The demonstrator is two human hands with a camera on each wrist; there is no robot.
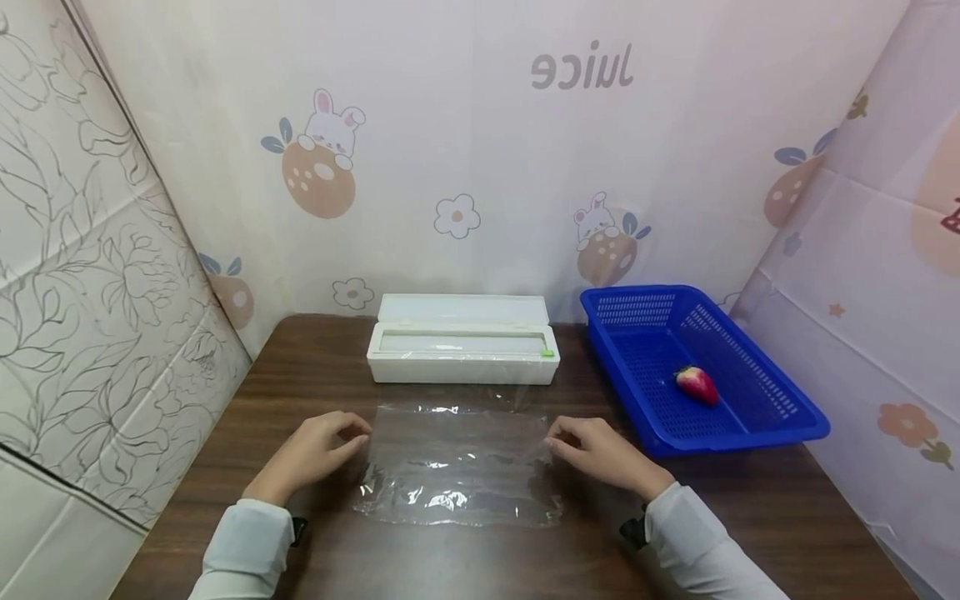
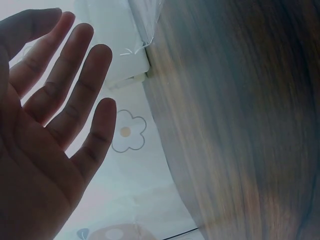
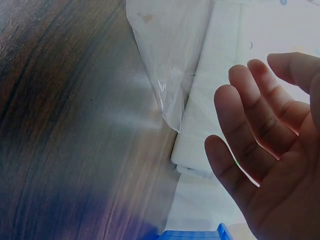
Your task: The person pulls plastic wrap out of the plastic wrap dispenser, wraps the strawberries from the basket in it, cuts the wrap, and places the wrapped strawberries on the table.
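A sheet of clear plastic film (image 1: 457,467) spreads over the brown table in front of the white cling film dispenser (image 1: 465,368), its surface wrinkled and shiny. Beside the sheet's left edge is my left hand (image 1: 318,450), fingers loosely bent; the left wrist view shows the palm and spread fingers (image 2: 82,107) with nothing in them. My right hand (image 1: 596,450) hovers at the opposite edge, its fingertips right by the film. In the right wrist view its relaxed fingers (image 3: 240,122) hold nothing, and a pointed film corner (image 3: 170,100) hangs apart from them.
The dispenser's lid (image 1: 463,308) stands raised at the back, and a green slider (image 1: 547,352) sits at its right end. To the right, a blue plastic basket (image 1: 622,367) holds one strawberry (image 1: 697,385). Printed wall coverings (image 1: 465,150) enclose the table.
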